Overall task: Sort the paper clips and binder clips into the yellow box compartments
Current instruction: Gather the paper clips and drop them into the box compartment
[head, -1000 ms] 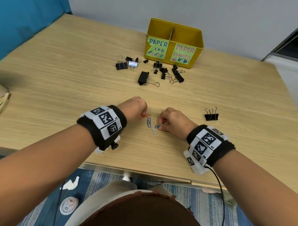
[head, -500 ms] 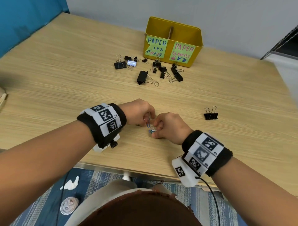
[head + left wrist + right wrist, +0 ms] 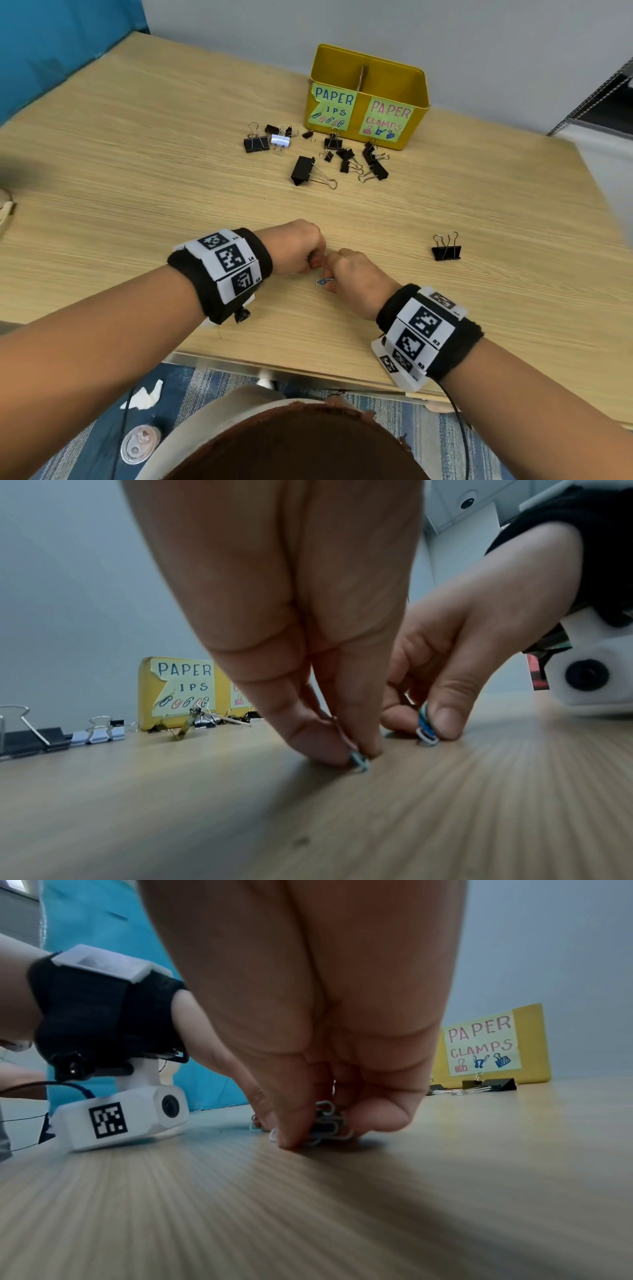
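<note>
Both hands meet low on the wooden table near its front edge. My left hand [image 3: 310, 263] [image 3: 358, 753] pinches a bluish paper clip [image 3: 360, 761] against the wood. My right hand [image 3: 329, 279] [image 3: 318, 1134] pinches a small bunch of paper clips [image 3: 329, 1126] [image 3: 426, 727], whose blue tip [image 3: 323, 281] shows in the head view. The yellow box [image 3: 368, 58] stands at the back, with a divider and labels "PAPER ..IPS" on the left and "PAPER CLAMPS" on the right. Several black binder clips [image 3: 342, 157] lie in front of it.
One black binder clip [image 3: 446, 251] sits alone to the right of my hands. A silver binder clip [image 3: 281, 139] lies among the black ones. A teal panel stands on the left, a grey wall behind the box. The table's front edge runs just below my wrists.
My hands have closed together over the paper clips that lay loose between them a second ago. No loose clip shows on the table between them now.
</note>
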Available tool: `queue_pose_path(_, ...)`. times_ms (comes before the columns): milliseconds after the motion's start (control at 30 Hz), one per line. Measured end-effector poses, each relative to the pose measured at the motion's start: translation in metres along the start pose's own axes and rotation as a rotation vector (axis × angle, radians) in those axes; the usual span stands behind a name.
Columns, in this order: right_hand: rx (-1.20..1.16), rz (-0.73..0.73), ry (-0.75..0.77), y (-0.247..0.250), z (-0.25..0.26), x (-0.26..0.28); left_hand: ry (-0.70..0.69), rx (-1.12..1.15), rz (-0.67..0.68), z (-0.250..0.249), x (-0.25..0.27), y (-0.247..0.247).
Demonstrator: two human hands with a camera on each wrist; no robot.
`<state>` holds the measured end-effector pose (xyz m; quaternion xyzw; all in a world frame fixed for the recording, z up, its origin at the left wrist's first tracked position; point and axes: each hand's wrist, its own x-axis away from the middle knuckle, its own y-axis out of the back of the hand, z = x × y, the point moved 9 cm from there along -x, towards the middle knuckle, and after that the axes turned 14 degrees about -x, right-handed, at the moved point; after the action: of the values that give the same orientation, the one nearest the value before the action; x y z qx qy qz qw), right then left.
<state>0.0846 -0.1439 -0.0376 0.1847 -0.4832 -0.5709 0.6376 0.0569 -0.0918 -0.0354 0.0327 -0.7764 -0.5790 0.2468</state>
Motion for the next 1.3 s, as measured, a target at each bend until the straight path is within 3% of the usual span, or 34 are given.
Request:
queue_pose_path(333, -0.117, 0.006, -0.024, 0.008, -0.008, 0.003, 0.089, 0.136, -0.007, 0.018, 0.002, 0.003)
queue_pose_path(633, -0.311, -0.111, 0.040, 0.025, 0.017, -0.019, 0.209, 0.379, -0.135, 0.061, 0.018, 0.029)
queue_pose_path(1100, 0.160, 0.055, 0.114, 0.001, 0.048, -0.036, 0.277, 0.395, -0.139, 0.080, 0.018, 0.023)
queue_pose_path(1300, 0.168, 0.071, 0.139, -0.002, 0.046, -0.038, 0.272, 0.372, -0.147, 0.087, 0.009, 0.032)
